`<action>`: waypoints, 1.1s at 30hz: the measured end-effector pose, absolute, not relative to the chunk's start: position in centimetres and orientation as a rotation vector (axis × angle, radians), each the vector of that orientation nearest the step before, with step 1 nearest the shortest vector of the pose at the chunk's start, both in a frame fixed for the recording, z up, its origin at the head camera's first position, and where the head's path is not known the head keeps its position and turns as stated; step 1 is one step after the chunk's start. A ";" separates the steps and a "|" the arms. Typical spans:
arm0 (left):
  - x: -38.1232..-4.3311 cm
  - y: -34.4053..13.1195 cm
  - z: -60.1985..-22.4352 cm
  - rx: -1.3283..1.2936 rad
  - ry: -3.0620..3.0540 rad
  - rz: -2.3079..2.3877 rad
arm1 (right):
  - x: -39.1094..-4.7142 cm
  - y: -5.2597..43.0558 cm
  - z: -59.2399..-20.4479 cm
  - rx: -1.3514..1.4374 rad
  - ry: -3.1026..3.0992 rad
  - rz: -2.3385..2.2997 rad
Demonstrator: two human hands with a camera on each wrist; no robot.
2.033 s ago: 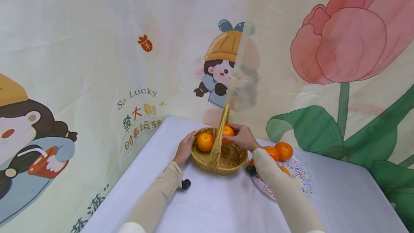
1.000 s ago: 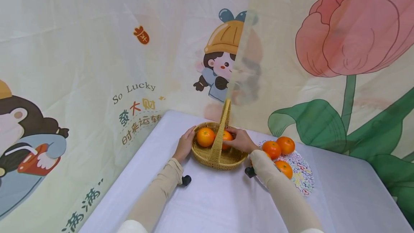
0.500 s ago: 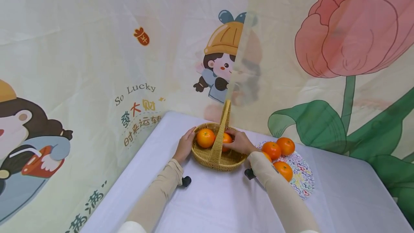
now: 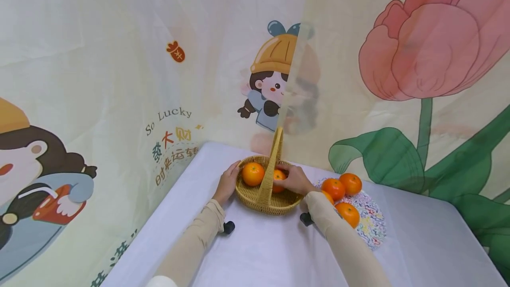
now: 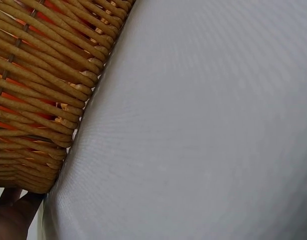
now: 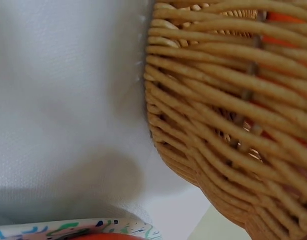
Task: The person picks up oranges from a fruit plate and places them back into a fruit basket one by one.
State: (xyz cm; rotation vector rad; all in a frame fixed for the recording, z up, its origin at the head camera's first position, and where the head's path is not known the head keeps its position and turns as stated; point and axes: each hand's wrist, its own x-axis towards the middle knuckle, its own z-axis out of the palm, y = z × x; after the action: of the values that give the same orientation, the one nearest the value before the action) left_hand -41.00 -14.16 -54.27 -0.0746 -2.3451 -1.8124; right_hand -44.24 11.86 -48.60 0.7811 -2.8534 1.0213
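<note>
A woven wicker basket (image 4: 259, 202) with a tall arched handle stands on the table, one orange (image 4: 253, 174) lying in its left half. At the basket's left side my left hand (image 4: 226, 183) grips the rim; in the left wrist view its fingers (image 5: 16, 210) show at the basket's edge. My right hand (image 4: 296, 180) reaches over the right rim and holds a second orange (image 4: 278, 180) low inside the basket, just right of the handle, which partly hides the fruit. In the right wrist view the basket's side (image 6: 218, 100) covers the hand.
Right of the basket, partly behind my right sleeve (image 4: 338, 229), a speckled colourful plate (image 4: 372, 220) bears several oranges (image 4: 348, 215). A white cloth (image 4: 255, 251) covers the table. Printed fabric walls (image 4: 223, 79) stand close behind it.
My right hand has lowered the second orange from rim height down into the basket and still holds it. My left hand has stayed at the basket's left side.
</note>
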 end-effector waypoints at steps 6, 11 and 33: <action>-40.7 -14.0 -54.2 -0.078 -2.341 -1.799 | -43.8 12.8 -48.2 0.731 -2.790 1.210; -40.7 -13.6 -54.2 -0.075 -2.341 -1.813 | -43.0 15.1 -46.8 0.595 -2.679 1.484; -40.7 -13.7 -53.9 -0.067 -2.308 -1.882 | -36.8 27.8 -45.2 0.375 -2.594 1.505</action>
State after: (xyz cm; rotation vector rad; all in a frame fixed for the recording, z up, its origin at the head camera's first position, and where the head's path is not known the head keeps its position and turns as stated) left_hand -40.72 -13.70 -53.93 -0.0666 -2.3077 -1.8816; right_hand -36.82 27.81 -45.17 0.3746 -2.5944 1.5051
